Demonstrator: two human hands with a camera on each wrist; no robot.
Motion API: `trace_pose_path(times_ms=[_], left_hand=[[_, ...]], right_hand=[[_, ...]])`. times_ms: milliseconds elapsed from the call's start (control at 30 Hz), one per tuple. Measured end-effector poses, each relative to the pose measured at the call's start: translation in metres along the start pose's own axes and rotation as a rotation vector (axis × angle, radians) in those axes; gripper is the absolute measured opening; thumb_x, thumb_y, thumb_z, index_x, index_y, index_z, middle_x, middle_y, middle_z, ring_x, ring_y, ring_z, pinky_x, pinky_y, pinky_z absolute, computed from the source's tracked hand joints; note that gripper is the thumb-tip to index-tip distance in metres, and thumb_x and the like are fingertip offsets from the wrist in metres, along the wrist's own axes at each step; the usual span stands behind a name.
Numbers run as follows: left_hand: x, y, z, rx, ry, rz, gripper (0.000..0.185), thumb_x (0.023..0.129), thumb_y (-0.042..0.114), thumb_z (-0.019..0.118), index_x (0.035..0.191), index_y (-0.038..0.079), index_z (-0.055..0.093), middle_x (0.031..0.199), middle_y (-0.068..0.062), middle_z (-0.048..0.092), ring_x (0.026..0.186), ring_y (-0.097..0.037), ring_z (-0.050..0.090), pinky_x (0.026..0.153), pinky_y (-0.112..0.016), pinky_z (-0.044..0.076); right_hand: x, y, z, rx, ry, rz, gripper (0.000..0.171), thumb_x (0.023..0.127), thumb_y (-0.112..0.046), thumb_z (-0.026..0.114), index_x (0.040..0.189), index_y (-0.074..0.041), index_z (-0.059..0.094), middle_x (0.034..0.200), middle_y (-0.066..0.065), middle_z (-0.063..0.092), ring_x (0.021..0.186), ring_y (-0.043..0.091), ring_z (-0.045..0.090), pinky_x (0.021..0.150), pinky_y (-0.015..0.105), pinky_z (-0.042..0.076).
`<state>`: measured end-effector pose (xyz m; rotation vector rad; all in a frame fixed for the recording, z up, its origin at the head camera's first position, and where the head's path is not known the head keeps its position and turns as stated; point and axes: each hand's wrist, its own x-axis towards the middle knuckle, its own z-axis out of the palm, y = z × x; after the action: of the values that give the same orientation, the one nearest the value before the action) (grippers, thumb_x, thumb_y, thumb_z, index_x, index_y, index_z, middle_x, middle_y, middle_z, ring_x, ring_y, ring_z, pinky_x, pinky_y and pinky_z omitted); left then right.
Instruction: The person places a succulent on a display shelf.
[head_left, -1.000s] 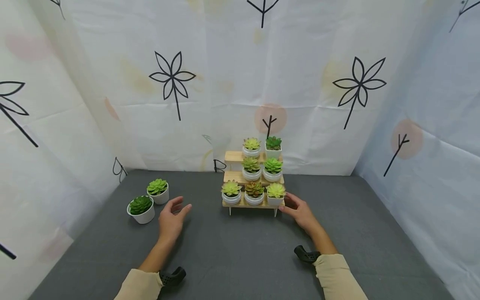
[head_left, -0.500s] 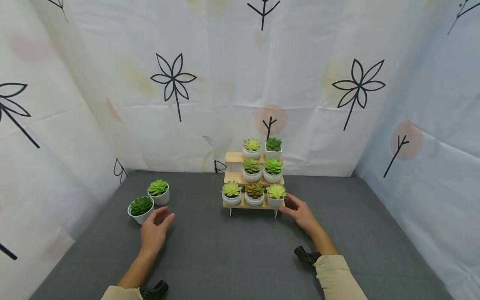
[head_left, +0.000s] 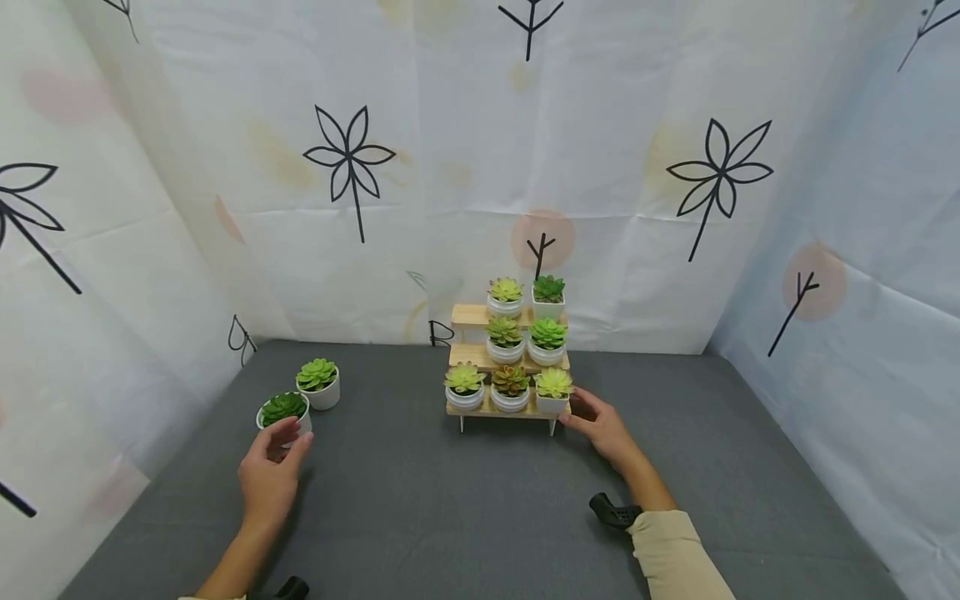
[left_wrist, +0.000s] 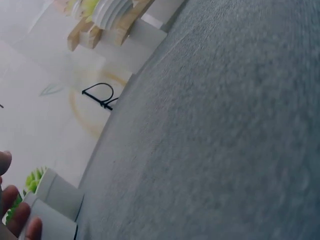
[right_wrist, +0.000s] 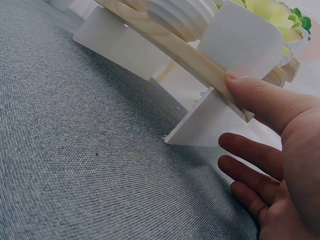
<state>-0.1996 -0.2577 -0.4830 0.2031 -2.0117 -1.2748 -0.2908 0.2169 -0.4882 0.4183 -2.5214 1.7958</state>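
Left hand (head_left: 268, 477) was noted with relaxed fingers touching the dark-green succulent pot (head_left: 286, 413) at the table's (head_left: 465, 517) left, nothing clasped; right hand (head_left: 600, 427), uncurled, was pressed against the wooden tiered stand (head_left: 491, 409); judged: reach stage, firm grasp required next.

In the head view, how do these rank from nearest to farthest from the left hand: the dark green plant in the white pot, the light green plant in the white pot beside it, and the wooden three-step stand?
1. Dark green plant in the white pot: at the fingertips of the left hand.
2. Light green plant in the white pot: just behind the first, toward the wall.
3. Wooden three-step stand: far to the right, by the right hand.
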Motion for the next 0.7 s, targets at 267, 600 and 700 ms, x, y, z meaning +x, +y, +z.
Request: trace_pose_path(times_ms=[267,600,700], left_hand=[[0.01,-0.004,-0.01,0.08,0.114,0.142,0.043,0.08,-0.003,0.076,0.122,-0.002,0.063,0.109,-0.015,0.062,0.096,-0.012,0.053,0.075,-0.017,0.041],[0.026,-0.017,-0.013,0.165,0.114,0.127,0.058,0.078,0.003,0.08,0.131,-0.001,0.056,0.122,-0.022,0.052,0.11,-0.032,0.049,0.082,-0.022,0.035],[0.029,-0.018,-0.013,0.178,0.043,0.024,0.067,0.081,0.01,0.08,0.14,0.001,0.047,0.13,-0.023,0.048,0.116,-0.037,0.047,0.09,-0.032,0.038]], right_hand=[[0.0,0.0,0.001,0.004,0.004,0.006,0.06,0.091,-0.016,0.071,0.143,0.0,0.045,0.132,0.023,0.055,0.118,0.036,0.054,0.094,0.045,0.045],[-0.008,-0.024,0.0,0.01,-0.015,0.019,0.058,0.092,-0.009,0.067,0.142,0.008,0.041,0.131,0.029,0.053,0.119,0.041,0.052,0.093,0.044,0.045],[-0.006,-0.018,0.0,0.003,-0.011,0.015,0.059,0.093,-0.011,0.067,0.143,0.006,0.042,0.132,0.028,0.053,0.118,0.04,0.052,0.092,0.043,0.045]])
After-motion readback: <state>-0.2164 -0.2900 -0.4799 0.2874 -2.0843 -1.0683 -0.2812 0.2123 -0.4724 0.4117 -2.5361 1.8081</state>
